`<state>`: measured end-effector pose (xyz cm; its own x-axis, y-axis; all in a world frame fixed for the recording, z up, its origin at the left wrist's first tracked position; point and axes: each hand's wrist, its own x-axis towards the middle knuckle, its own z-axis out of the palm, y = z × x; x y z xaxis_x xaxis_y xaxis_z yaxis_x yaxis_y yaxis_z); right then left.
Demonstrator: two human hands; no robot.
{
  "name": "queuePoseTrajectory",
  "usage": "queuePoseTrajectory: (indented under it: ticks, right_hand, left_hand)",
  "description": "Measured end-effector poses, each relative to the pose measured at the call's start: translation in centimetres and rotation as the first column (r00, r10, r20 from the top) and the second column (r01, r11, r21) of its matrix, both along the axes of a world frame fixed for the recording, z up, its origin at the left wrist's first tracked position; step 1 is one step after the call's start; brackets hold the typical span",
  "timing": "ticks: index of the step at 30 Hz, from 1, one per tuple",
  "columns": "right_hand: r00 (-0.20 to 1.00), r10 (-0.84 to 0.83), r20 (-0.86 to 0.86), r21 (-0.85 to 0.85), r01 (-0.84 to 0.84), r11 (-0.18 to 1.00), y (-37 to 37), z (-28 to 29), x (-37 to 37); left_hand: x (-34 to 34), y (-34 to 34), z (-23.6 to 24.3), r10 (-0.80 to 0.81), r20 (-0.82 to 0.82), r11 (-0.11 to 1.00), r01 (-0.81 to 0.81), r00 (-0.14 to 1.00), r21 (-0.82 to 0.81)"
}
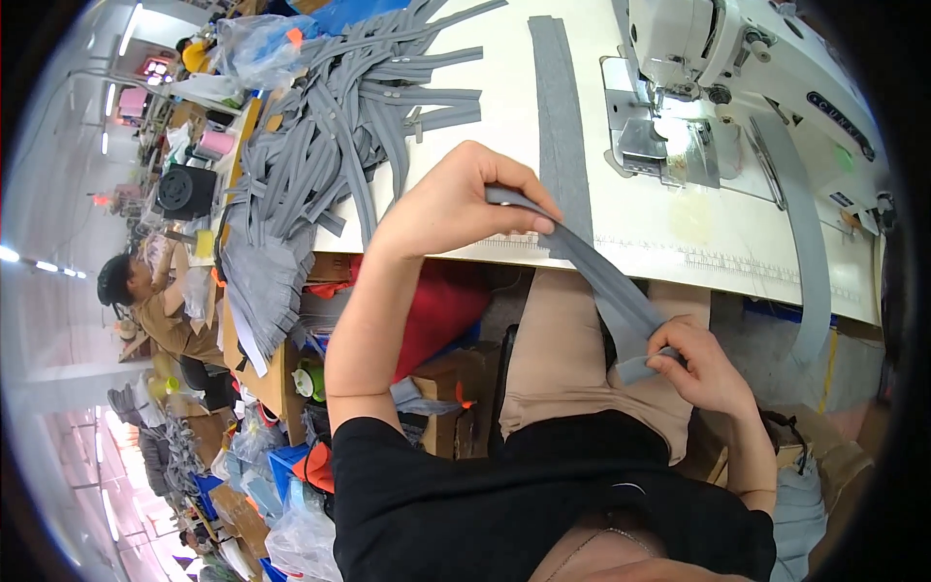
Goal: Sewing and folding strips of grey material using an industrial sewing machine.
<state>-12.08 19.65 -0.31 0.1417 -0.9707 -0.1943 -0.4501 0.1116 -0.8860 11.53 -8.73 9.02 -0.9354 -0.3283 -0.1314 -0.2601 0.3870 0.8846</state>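
My left hand [456, 204] pinches one end of a grey zipper strip [606, 276] between thumb and fingers, just above the table's front edge. My right hand [698, 364] grips the lower end over my lap, where the strip folds back with a lighter grey band. A flat grey fabric strip [558, 87] lies lengthwise on the white sewing table [475, 155], partly behind the held strip. A large tangled pile of grey zipper strips [320, 136] covers the table's left part.
A white sewing machine [708, 48] stands at right, a long pale grey strip [810, 242] beside it. Grey cut pieces [262, 281] fan out at left. A co-worker [160, 310] sits at a bench farther left. Red fabric [446, 310] is under the table.
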Motion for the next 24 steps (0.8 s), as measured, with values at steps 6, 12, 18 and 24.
queuePoseTrajectory:
  ticks: [6, 12, 18, 24]
  right_hand:
    - [0.987, 0.148, 0.070, -0.196, -0.131, 0.972, -0.3, -0.4, -2.4]
    - [0.798, -0.564, 0.213, -0.170, 0.598, 0.783, -2.1, 1.5, -0.8]
    - [0.802, -0.550, 0.234, -0.355, 0.597, 0.719, -3.2, 2.4, 0.2]
    - [0.631, -0.771, -0.087, -0.863, 0.339, 0.374, -4.1, 2.3, 0.1]
  left_hand:
    - [-4.6, 4.8, -4.4, -0.070, -0.531, 0.984, 0.147, 0.844, 0.104]
    - [-6.4, 9.3, -7.6, 0.077, -0.167, 0.757, 0.052, 0.983, 0.651]
    - [-8.1, 10.2, -7.8, 0.244, -0.091, 0.787, -0.142, 0.966, 0.600]
    - [-9.4, 10.4, -9.5, 0.405, -0.204, 0.837, -0.272, 0.891, 0.475]
